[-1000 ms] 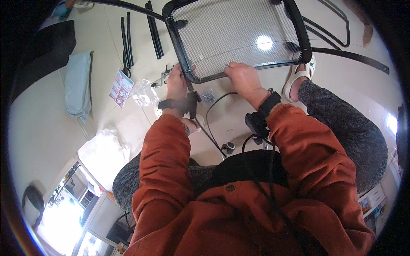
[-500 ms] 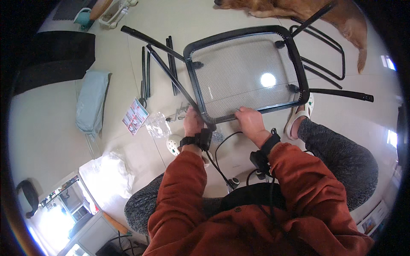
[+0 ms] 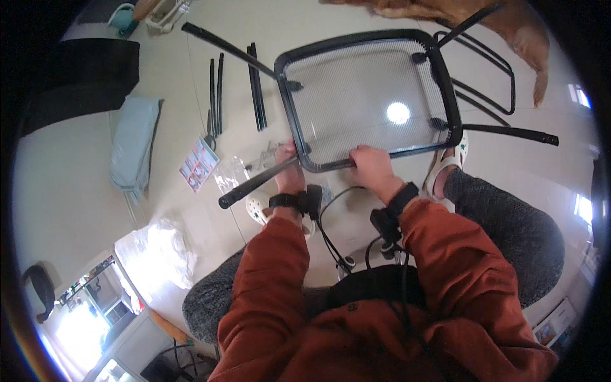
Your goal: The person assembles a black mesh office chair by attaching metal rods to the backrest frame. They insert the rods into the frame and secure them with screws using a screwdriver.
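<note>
A rectangular mesh seat [image 3: 363,99] with a black metal frame is held up before me, with several black legs angling out from its corners. My right hand [image 3: 374,170] is closed round the frame's near edge, thumb on top. At the near left corner, my left hand [image 3: 288,170] reaches behind one leg [image 3: 258,183], close against the frame's side; leg and frame mostly hide its fingers. That leg now points toward the lower left and crosses in front of the hand. The far left leg [image 3: 223,43], far right leg [image 3: 470,24] and near right leg [image 3: 509,132] stick outward.
Black tubes [image 3: 257,89] lie on the floor beyond my left hand, near a printed leaflet [image 3: 199,163] and clear plastic bag [image 3: 230,175]. A grey wrapped bundle [image 3: 135,148] is farther left. Behind the seat, at right, are a bent black tube frame [image 3: 511,89] and a lying dog [image 3: 519,32].
The near left leg has swung from pointing up and left to pointing down and left. My left hand has shifted slightly upward along the corner. My right hand keeps its hold.
</note>
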`<state>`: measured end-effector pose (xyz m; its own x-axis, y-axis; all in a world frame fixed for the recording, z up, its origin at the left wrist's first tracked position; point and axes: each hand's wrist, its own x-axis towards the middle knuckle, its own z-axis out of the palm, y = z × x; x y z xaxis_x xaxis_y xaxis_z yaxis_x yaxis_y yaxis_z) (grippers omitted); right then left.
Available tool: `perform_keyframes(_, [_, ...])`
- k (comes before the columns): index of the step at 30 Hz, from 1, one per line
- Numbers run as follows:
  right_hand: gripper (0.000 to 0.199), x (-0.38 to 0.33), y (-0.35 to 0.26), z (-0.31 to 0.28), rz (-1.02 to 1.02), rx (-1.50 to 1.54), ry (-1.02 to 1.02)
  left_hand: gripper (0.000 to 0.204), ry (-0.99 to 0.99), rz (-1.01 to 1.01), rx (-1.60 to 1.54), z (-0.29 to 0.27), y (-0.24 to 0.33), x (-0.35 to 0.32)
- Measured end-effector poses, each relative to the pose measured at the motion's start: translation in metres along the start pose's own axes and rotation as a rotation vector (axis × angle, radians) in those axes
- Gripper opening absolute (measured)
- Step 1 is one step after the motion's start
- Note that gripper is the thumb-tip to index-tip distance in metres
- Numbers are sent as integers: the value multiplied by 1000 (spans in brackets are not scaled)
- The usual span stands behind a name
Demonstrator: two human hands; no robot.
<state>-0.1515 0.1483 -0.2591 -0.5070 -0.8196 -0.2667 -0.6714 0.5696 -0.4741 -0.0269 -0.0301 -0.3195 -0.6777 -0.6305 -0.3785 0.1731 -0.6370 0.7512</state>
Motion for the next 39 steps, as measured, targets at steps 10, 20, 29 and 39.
perform_keyframes(10, [26,51,-17,31,81,453,-115,23,288,-63,82,-8,-10,-7])
perform_keyframes(20, [23,61,-28,57,98,508,-95,23,351,-96,277,-24,0,-30])
perform_keyframes(29, [27,55,-41,44,61,461,-130,24,359,-197,360,0,-2,-42])
perform_keyframes(39, [28,65,-29,58,130,516,-161,32,300,-187,-27,9,1,-63])
